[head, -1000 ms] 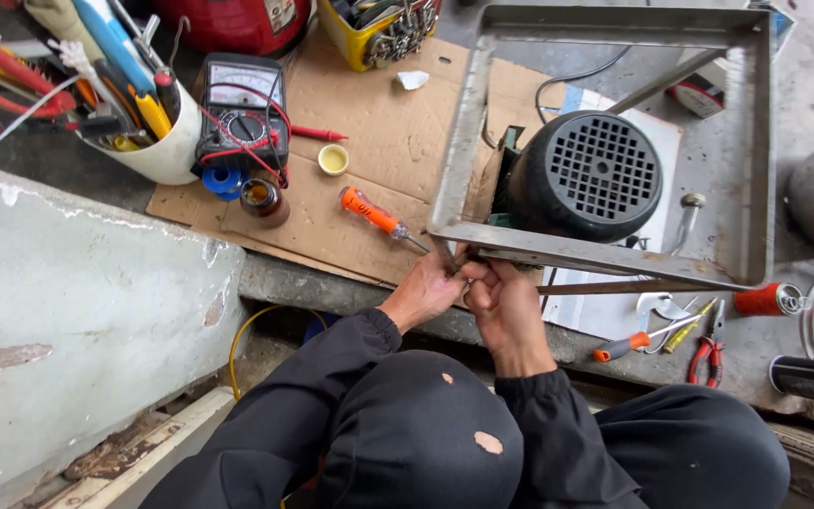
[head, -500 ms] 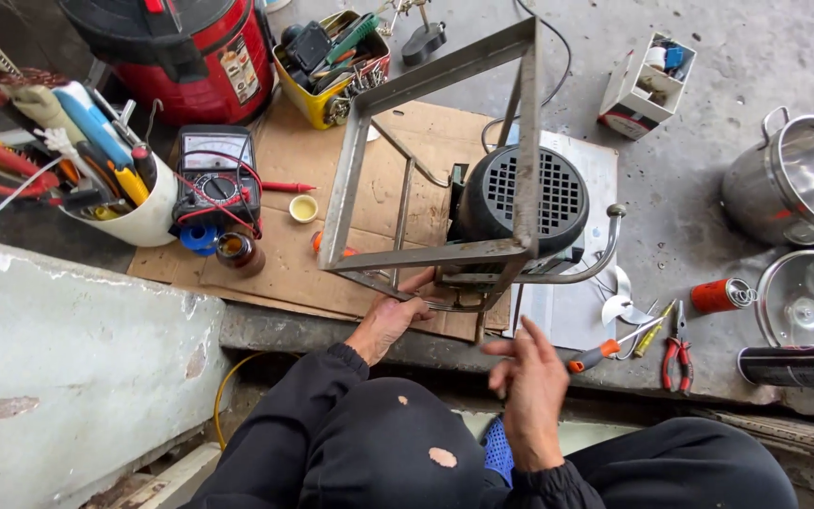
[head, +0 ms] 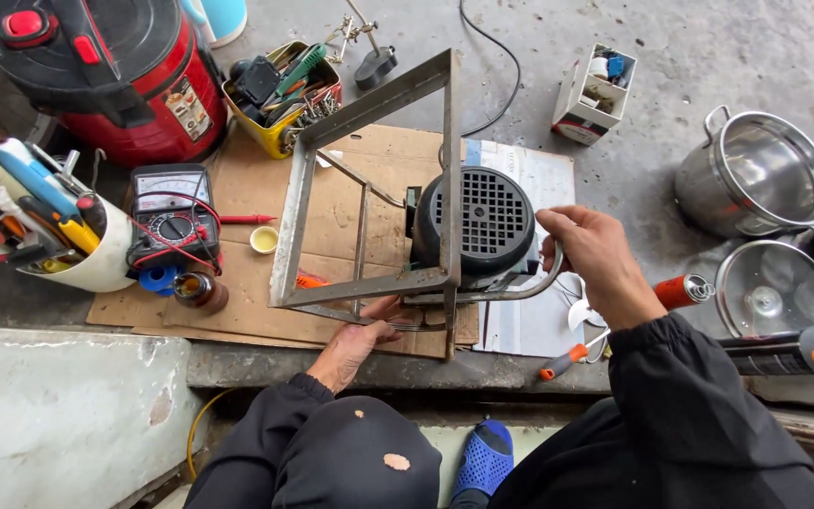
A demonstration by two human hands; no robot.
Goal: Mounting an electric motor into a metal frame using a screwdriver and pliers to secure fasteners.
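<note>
A grey square metal frame point(head: 369, 188) stands tilted on a sheet of brown cardboard point(head: 237, 283), with a black electric motor point(head: 478, 221) mounted inside it. My left hand point(head: 355, 344) grips the frame's lower bar from underneath. My right hand point(head: 595, 264) is closed around a curved metal handle point(head: 520, 292) at the motor's right side. Both sleeves are black.
A red and black cooker point(head: 105, 75) stands at the back left. A multimeter point(head: 171, 217), a white tub of tools point(head: 58, 236) and a yellow tool box point(head: 280, 94) lie around. Steel pots point(head: 760, 179) sit right. Screwdrivers point(head: 567, 358) lie near my right arm.
The frame has been turned and tipped up, now further left in view. My right hand rose from my lap to grasp the curved handle; my left hand stays under the lower bar.
</note>
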